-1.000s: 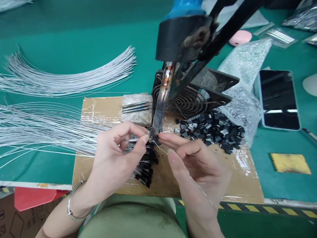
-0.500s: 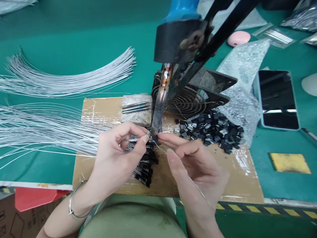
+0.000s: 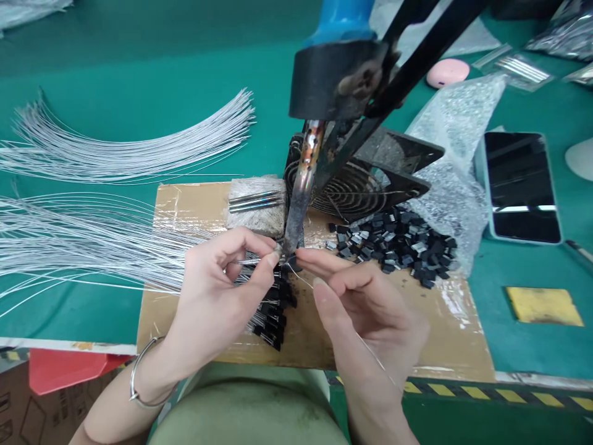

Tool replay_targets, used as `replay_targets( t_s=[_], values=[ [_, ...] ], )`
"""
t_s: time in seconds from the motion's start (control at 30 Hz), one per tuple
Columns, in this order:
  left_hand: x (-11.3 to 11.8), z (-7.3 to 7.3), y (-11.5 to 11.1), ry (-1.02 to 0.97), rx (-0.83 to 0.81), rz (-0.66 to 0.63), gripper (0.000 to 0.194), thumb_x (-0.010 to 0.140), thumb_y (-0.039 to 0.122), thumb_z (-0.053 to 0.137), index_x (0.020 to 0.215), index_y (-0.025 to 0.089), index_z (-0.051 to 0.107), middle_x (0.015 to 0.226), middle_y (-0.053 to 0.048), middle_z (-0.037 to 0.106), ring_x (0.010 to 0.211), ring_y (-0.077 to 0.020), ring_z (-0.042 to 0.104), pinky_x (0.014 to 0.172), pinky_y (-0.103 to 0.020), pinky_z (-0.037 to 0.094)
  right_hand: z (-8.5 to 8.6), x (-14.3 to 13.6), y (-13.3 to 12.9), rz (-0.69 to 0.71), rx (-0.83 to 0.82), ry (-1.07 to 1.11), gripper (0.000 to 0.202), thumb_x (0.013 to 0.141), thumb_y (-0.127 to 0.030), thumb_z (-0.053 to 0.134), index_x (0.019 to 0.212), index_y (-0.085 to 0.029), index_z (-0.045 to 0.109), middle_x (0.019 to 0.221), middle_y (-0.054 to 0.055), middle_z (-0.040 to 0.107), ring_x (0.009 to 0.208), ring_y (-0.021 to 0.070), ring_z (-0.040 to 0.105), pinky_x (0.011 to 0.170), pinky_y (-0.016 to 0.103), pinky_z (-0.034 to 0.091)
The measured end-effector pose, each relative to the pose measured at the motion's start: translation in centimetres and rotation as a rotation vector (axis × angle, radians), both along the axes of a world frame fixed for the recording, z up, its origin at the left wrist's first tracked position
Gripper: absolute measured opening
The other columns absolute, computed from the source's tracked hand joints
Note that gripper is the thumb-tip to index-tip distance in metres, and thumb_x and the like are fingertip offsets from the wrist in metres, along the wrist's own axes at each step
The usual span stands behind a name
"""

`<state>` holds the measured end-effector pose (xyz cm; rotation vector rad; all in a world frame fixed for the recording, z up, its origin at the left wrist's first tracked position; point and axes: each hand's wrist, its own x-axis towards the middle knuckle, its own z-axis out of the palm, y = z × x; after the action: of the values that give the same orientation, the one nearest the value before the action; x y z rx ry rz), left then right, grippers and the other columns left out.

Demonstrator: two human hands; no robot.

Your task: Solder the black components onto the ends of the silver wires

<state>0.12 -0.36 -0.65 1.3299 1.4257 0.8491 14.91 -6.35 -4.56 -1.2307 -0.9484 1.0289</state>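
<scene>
My left hand [image 3: 227, 293] is closed in a pinch beside the tip of a soldering iron [image 3: 302, 198], gripping a thin grey wire [image 3: 248, 262]. What sits at that wire's end is mostly hidden by the fingertips. In my right hand [image 3: 370, 315] a thin strand of solder wire [image 3: 301, 277] runs between thumb and fingers, its end reaching the iron tip. The strand's tail crosses the palm and wrist. Beneath my left hand lie several black connectors [image 3: 273, 324] with wires attached. The blue-handled iron hangs point-down from a black metal arm.
A cardboard sheet [image 3: 315, 346] covers the work spot. Loose black connectors [image 3: 393, 244] are heaped right, near a fan [image 3: 356, 191]. Long wires [image 3: 83, 241] spread left, with another bundle [image 3: 139, 151] behind. A phone [image 3: 521, 185], yellow sponge [image 3: 544, 306] and bubble wrap [image 3: 456, 136] lie right.
Almost nothing differs. Both hands hold their places at the iron tip, and the whole view has shifted very slightly.
</scene>
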Motion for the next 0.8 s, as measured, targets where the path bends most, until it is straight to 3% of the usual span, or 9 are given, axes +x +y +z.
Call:
replay_targets(
  t_s=[0.17, 0.63, 0.8],
  values=[
    [0.06, 0.04, 0.04, -0.006, -0.001, 0.000, 0.011, 0.086, 0.012, 0.073, 0.076, 0.016, 0.071, 0.082, 0.000, 0.076, 0.067, -0.0103, 0.060, 0.059, -0.020, 0.043, -0.17, -0.06, 0.08, 0.005, 0.013, -0.003, 0.018, 0.098, -0.010, 0.067, 0.086, -0.023, 0.066, 0.123, 0.002, 0.082, 0.113, 0.0156, 0.079, 0.105, 0.026, 0.060],
    [-0.34, -0.02, -0.28, 0.011, -0.005, -0.009, 0.010, 0.087, 0.015, 0.073, 0.077, 0.018, 0.071, 0.085, -0.002, 0.077, 0.067, -0.0118, 0.061, 0.053, -0.023, 0.037, 0.06, -0.05, -0.11, -0.001, 0.020, -0.092, 0.018, 0.094, -0.008, 0.070, 0.086, -0.023, 0.065, 0.124, 0.005, 0.081, 0.115, 0.0209, 0.079, 0.105, 0.034, 0.061],
    [-0.32, 0.02, -0.11, 0.020, 0.000, -0.011, 0.010, 0.088, 0.016, 0.073, 0.079, 0.018, 0.071, 0.085, -0.002, 0.077, 0.067, -0.0121, 0.061, 0.053, -0.024, 0.036, 0.08, -0.07, -0.06, -0.004, 0.024, -0.125, 0.019, 0.093, -0.007, 0.070, 0.085, -0.023, 0.065, 0.123, 0.005, 0.082, 0.115, 0.0208, 0.079, 0.102, 0.031, 0.062]
  ],
)
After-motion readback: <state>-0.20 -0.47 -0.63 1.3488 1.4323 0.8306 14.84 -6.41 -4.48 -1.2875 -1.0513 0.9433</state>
